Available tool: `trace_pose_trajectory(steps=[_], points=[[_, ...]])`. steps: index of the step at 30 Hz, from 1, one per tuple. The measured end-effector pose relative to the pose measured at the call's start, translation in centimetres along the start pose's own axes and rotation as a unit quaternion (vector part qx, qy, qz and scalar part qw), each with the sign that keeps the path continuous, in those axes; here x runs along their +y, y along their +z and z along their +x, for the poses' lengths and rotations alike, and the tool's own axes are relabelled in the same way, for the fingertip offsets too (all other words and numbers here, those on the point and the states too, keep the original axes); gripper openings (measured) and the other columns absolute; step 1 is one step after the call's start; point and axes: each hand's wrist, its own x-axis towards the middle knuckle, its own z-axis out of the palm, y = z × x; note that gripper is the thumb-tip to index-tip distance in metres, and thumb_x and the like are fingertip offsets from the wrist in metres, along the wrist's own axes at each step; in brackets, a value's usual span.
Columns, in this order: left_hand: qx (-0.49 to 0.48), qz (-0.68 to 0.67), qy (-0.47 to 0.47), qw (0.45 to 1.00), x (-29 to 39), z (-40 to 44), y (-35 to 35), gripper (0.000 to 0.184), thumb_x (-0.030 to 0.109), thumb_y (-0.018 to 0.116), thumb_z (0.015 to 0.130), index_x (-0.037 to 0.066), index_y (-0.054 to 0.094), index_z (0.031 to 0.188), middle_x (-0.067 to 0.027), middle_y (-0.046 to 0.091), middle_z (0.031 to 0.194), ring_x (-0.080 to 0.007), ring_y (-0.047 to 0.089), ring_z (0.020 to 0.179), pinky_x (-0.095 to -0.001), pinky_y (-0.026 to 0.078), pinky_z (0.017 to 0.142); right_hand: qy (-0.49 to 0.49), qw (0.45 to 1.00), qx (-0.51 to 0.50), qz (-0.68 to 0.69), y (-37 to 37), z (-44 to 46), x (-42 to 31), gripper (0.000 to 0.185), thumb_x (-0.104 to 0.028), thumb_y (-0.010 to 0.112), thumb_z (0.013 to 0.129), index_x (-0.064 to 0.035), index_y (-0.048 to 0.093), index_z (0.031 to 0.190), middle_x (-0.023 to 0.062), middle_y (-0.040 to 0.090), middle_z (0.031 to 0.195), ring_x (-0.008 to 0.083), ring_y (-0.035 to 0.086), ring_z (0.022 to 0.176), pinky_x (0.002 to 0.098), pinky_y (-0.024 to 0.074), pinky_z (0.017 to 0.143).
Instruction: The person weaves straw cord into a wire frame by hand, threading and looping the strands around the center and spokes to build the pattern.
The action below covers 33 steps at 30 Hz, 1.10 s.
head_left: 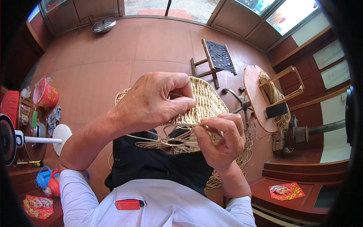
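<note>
Apparently for steadiness, left hand [160,96] pinches woven piece [210,98] between thumb and forefinger; right hand [223,142] pinches near edge, above loose strands [191,145].

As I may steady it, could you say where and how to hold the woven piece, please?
Probably pinch the woven piece by its curved right rim, coming from the front right: that stretch is closely woven and clear of the left hand and right hand, while loose strands spread below the near edge.

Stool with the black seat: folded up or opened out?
Opened out: the stool has its black seat stretched between two wooden rails held apart.
</note>
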Motion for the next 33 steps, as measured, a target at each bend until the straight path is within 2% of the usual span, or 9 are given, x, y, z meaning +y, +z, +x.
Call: trace_pose_trajectory(steps=[12, 17, 20, 23, 33], points=[[0.029, -0.014, 0.007, 0.999, -0.6, -0.4, 0.4, 0.013, 0.009, 0.081, 0.104, -0.001, 0.074, 0.098, 0.0029, 0.07, 0.082, -0.0014, 0.059, 0.078, -0.0246, 0.049, 0.066, -0.022, 0.999, -0.021, -0.019, -0.4, 0.4, -0.1, 0.035, -0.002, 0.099, 0.076, -0.0098, 0.084, 0.106, 0.0008, 0.075, 0.092, 0.0199, 0.068, 0.084, 0.0339, 0.0581, 0.075], [0.061, 0.05, 0.09, 0.993, -1.1, 0.4, 0.7, 0.013, 0.009, 0.082, 0.1, -0.001, 0.074, 0.098, -0.0036, 0.072, 0.08, -0.0061, 0.062, 0.074, -0.0288, 0.052, 0.067, 0.002, 0.999, -0.032, -0.019, -0.5, 0.2, -0.4, 0.035, -0.002, 0.099, 0.076, -0.0104, 0.084, 0.107, 0.0009, 0.075, 0.094, 0.0198, 0.068, 0.085, 0.0338, 0.0578, 0.075], [0.046, 0.075, 0.101, 0.991, -0.8, 1.0, 0.6, 0.013, 0.01, 0.083, 0.099, 0.0, 0.075, 0.098, -0.0077, 0.073, 0.08, -0.01, 0.067, 0.074, -0.0315, 0.055, 0.069, -0.011, 0.999, -0.032, -0.026, -0.5, 0.0, -0.5, 0.037, -0.003, 0.099, 0.076, -0.0101, 0.083, 0.108, 0.0018, 0.075, 0.097, 0.0201, 0.068, 0.085, 0.0339, 0.0578, 0.075], [0.033, 0.057, 0.104, 0.992, -1.0, 1.3, 0.8, 0.013, 0.01, 0.083, 0.098, 0.0, 0.075, 0.097, -0.0098, 0.074, 0.081, -0.012, 0.071, 0.077, -0.033, 0.057, 0.071, 0.042, 0.999, -0.029, -0.002, -0.6, -0.3, -0.8, 0.038, -0.002, 0.099, 0.075, -0.0097, 0.083, 0.109, 0.0023, 0.074, 0.096, 0.0204, 0.067, 0.085, 0.0338, 0.0575, 0.075], [0.03, 0.048, 0.107, 0.993, -1.2, 1.6, 0.7, 0.014, 0.008, 0.083, 0.097, -0.002, 0.074, 0.097, -0.0102, 0.075, 0.083, -0.0119, 0.073, 0.078, -0.0322, 0.058, 0.073, -0.001, 0.999, -0.032, -0.029, -0.8, 0.0, -0.8, 0.038, -0.002, 0.099, 0.075, -0.0109, 0.084, 0.11, 0.0008, 0.069, 0.093, 0.0196, 0.066, 0.083, 0.0331, 0.0564, 0.074]])
